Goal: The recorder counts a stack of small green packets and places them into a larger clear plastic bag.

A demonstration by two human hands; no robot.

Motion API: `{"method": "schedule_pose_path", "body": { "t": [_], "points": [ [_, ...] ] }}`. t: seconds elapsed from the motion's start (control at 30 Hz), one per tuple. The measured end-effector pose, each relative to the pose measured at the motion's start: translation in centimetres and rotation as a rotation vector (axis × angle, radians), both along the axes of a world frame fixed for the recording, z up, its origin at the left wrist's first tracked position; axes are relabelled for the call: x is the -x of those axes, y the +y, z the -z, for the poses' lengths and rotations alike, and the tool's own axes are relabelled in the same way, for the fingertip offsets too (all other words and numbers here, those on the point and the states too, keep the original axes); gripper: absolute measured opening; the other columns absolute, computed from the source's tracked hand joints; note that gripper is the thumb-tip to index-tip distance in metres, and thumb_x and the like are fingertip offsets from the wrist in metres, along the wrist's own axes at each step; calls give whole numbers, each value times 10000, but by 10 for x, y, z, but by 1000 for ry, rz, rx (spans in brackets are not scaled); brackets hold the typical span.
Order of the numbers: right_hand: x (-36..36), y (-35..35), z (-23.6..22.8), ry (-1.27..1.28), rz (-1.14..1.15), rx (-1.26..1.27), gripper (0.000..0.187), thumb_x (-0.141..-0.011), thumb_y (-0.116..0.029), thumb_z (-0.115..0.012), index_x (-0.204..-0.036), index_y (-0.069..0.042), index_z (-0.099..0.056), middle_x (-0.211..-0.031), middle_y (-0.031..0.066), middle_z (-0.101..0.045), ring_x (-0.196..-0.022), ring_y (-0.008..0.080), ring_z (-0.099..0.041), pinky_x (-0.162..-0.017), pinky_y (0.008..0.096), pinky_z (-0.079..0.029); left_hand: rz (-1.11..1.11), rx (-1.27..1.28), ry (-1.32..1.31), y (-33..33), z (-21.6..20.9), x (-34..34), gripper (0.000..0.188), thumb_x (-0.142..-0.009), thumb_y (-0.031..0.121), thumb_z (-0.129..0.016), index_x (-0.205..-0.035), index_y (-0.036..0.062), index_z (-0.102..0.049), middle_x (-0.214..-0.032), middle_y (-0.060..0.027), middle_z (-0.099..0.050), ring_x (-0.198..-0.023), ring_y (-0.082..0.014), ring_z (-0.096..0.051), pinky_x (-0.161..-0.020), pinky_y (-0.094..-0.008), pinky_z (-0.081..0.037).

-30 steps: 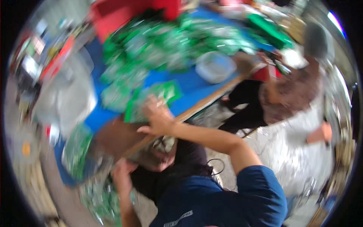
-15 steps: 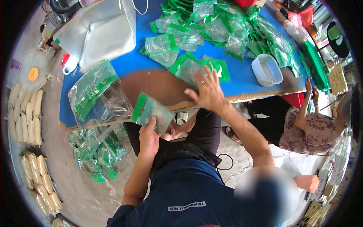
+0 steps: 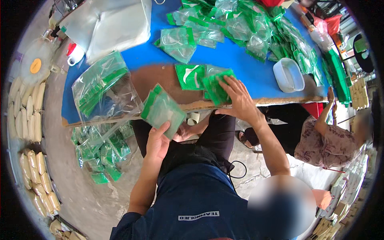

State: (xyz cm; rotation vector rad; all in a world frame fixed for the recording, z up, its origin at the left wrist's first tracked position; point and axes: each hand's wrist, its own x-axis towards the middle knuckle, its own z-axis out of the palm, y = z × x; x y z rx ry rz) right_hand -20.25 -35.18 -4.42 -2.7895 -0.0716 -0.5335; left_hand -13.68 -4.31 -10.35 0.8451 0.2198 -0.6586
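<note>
I see left hand (image 3: 157, 143) fingers pinching a green packet stack (image 3: 163, 110) below the tabletop (image 3: 256, 76) edge; right hand (image 3: 237, 98) fingers spread, pressing packets (image 3: 218, 86) flat, likely for pickup.

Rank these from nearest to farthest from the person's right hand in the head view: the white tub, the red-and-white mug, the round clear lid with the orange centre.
From the right hand:
1. White tub, just to its right on the blue table.
2. Red-and-white mug, far to the left at the table's edge.
3. Round clear lid with orange centre, farther left, off the table.
</note>
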Motion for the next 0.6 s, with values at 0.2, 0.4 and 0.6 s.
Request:
{"method": "schedule_pose_path", "body": {
  "t": [0.2,0.4,0.6],
  "points": [
    [23,8,1,-74,-57,-149,657,-625,53,-645,-1269,-63,-594,-1266,146,-607,-1148,345,-594,-962,424,-500,256,215,76,3,7,13,438,-876,7,-667,-1292,13,-529,-1241,-80,-627,-1142,-210,-603,-1022,-352,-470],
    [2,67,-23,79,-2,-813,312,-888,-275,-717,-1010,5,-655,-798,133,-636,-710,179,-553,-629,376,-474,222,-9,-466,-15,-7,12,435,-878,34,-665,-1285,-26,-526,-1250,-97,-591,-1099,-217,-593,-943,-387,-501],
    [-27,4,-4,-157,-223,-440,535,-974,-440,-502,-1235,20,-574,-1297,244,-551,-1251,406,-499,-1047,454,-415,113,-389,-551,-9,-14,3,453,-887,73,-672,-1286,-69,-511,-1245,-135,-592,-1090,-219,-591,-957,-366,-469]
  ]
}}
